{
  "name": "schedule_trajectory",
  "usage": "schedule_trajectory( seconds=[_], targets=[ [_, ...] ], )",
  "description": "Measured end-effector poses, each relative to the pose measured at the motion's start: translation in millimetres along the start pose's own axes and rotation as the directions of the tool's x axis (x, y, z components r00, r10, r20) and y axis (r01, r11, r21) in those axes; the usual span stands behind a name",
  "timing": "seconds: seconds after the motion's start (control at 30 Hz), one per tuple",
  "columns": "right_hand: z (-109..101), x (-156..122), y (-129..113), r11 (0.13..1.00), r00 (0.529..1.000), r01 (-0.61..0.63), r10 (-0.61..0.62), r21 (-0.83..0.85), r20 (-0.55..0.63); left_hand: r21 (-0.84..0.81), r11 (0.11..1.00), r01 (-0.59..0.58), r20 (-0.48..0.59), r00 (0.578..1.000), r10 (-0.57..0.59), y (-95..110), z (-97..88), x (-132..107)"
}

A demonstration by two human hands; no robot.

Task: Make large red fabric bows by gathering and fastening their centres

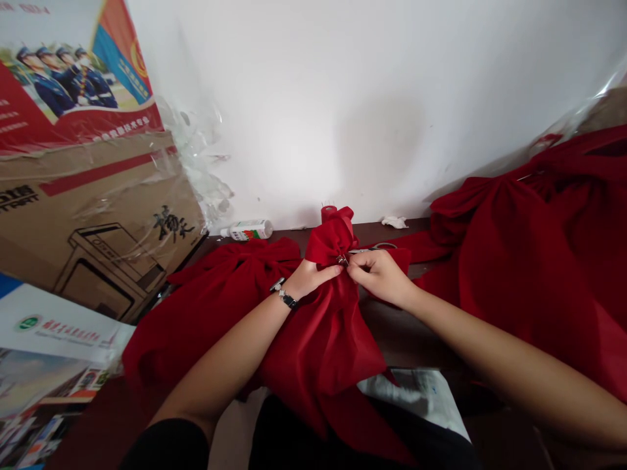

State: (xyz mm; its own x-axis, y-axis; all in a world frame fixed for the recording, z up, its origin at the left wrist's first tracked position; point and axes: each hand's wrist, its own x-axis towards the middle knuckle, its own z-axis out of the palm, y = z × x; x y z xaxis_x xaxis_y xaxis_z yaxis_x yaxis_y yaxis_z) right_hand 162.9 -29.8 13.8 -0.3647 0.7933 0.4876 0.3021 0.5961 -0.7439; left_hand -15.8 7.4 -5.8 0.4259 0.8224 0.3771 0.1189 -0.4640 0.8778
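1. Gathered red cloth (327,243) is bunched into a tight neck on a dark wooden bench (386,228), directly ahead of the person.
2. The right hand's (379,277) fingertips (351,261) pinch a small metal clip (341,260) at that neck; the left hand (313,279) presses in just beside it, fingers closed on the cloth.
3. The cloth's long axis runs from the neck back toward the person's lap, with a loop standing up toward the wall. The right fingertips are nearest the clip.
4. Scissors (372,247) lie just behind the right hand, near a red ribbon spool (328,212) and a white glue bottle (247,230).
5. A cardboard carton (98,222) shows black brush-style Chinese characters (172,225), unreadable here; its other small print is also illegible.
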Motion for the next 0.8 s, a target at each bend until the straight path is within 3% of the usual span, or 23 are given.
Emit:
schedule_trajectory(
  seconds=[0.23, 0.57, 0.8],
  targets=[
    [2, -1, 2, 0.999, 0.999, 0.036, -0.036, -0.009, 0.005, -0.380, 0.917, 0.126, -0.072, 0.984, -0.165, -12, 5.2, 5],
    [3, -1, 7, 0.990, 0.999, 0.045, -0.041, -0.135, 0.028, -0.506, 0.851, 0.140, -0.109, 0.968, -0.224, 5, 19.4, 8],
    [0, -1, 5, 0.981, 0.994, 0.089, -0.076, -0.173, 0.085, -0.552, 0.812, 0.190, 0.015, 0.976, -0.218, 8, 19.4, 7]
  ],
)
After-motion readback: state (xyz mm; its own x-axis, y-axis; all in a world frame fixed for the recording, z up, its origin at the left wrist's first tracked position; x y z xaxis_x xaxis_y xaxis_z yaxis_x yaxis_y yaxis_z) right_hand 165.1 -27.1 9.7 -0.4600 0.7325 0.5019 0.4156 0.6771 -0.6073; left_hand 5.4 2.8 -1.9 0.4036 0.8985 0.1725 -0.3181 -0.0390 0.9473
